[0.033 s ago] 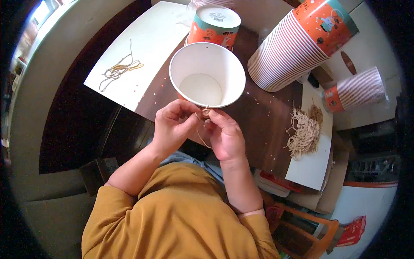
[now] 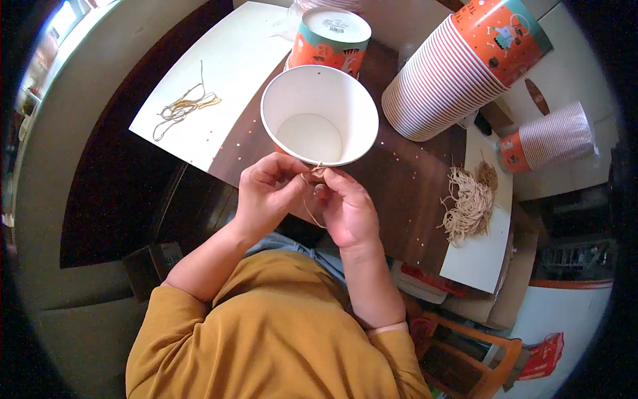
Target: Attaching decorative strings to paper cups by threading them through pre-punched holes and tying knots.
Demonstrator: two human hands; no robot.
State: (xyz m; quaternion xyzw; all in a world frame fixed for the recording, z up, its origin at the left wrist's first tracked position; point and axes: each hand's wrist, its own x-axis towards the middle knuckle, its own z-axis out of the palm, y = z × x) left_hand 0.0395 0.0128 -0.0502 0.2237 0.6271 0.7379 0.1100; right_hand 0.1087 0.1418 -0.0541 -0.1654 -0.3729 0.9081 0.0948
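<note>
A large white-lined paper bucket (image 2: 319, 110) stands on the brown table in front of me, its open mouth tilted toward me. At its near rim, a thin beige cord (image 2: 312, 214) comes through by the edge and hangs in a loop below my fingers. My left hand (image 2: 269, 186) pinches the cord between thumb and forefinger. Close beside it, my right hand (image 2: 349, 206) pinches another part of the same cord, its other fingers curled. The fingertips hide part of the cord where the two hands meet.
Behind the bucket stands an upturned orange bucket (image 2: 330, 46). A tall nested stack of buckets (image 2: 442, 76) rises at the right, with a wrapped smaller stack (image 2: 551, 139) beyond. A bundle of beige cords (image 2: 468, 206) lies on the right; loose cords (image 2: 183, 110) lie on the left white board.
My right fingers have shifted very slightly at the cord by the rim. The left hand and the bucket stay in place.
</note>
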